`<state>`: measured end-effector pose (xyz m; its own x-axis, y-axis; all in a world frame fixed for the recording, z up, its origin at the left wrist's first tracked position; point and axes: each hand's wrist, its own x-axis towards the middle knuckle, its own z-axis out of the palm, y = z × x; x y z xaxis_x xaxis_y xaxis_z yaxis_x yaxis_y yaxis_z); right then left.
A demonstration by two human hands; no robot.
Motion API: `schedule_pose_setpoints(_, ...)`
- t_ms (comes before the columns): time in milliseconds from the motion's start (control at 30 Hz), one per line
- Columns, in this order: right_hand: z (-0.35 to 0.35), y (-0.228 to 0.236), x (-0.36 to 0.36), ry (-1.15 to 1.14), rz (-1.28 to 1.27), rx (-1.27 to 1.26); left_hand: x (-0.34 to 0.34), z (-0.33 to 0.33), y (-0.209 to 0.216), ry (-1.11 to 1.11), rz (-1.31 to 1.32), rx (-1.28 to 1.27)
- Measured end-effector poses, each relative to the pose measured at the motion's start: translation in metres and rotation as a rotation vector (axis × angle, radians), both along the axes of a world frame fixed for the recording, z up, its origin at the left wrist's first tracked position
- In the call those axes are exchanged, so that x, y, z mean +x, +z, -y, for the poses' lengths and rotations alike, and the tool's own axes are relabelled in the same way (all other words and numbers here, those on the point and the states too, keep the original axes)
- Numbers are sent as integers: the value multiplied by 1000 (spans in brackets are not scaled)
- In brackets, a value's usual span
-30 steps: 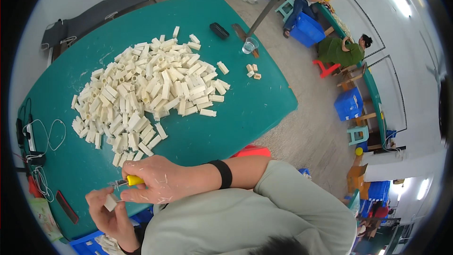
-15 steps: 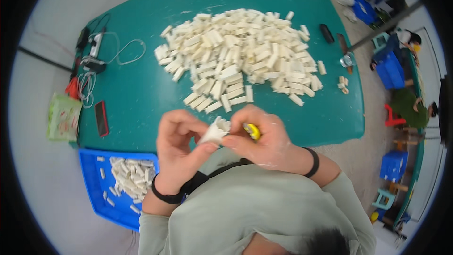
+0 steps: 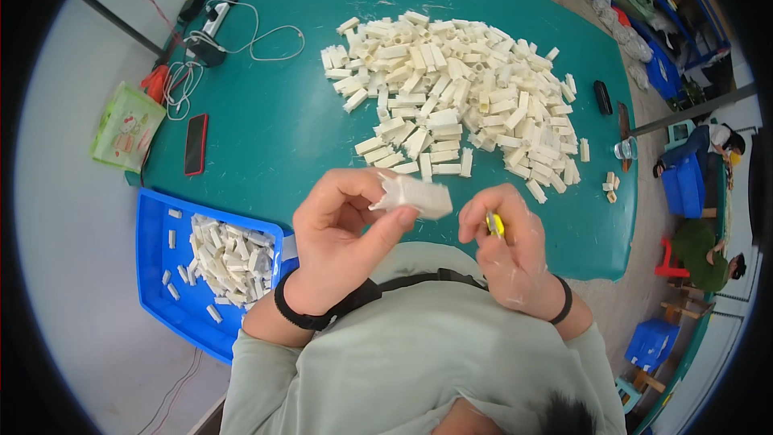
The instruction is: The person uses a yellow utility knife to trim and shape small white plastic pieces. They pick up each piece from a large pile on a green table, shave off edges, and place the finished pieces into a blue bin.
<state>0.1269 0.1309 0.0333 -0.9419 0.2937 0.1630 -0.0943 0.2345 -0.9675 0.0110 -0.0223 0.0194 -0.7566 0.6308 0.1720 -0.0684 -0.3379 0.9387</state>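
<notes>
Green table [image 3: 266,113] ahead, left fingers [image 3: 385,231] pinch a cream piece [image 3: 425,196], right fingers [image 3: 472,219] hold a yellow tool [image 3: 495,224].

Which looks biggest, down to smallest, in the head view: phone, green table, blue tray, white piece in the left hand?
1. Green table
2. Blue tray
3. Phone and white piece: unsure; the piece looks bigger but is nearer the camera.

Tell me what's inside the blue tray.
The blue tray holds a heap of white pieces, with several more scattered loose beside it. The lowest pieces and the tray's floor under the heap are covered; the person's left arm hides its near right corner.
</notes>
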Motion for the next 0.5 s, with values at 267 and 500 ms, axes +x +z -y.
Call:
schedule_pose_setpoints(267, 12, 10, -9, 11, -63, 199, 3, -2, -2, 172, -539, -17)
schedule_pose_setpoints(500, 11, 13, -12, 20, -97, 256, 2, 0, 1, 237, -851, -75)
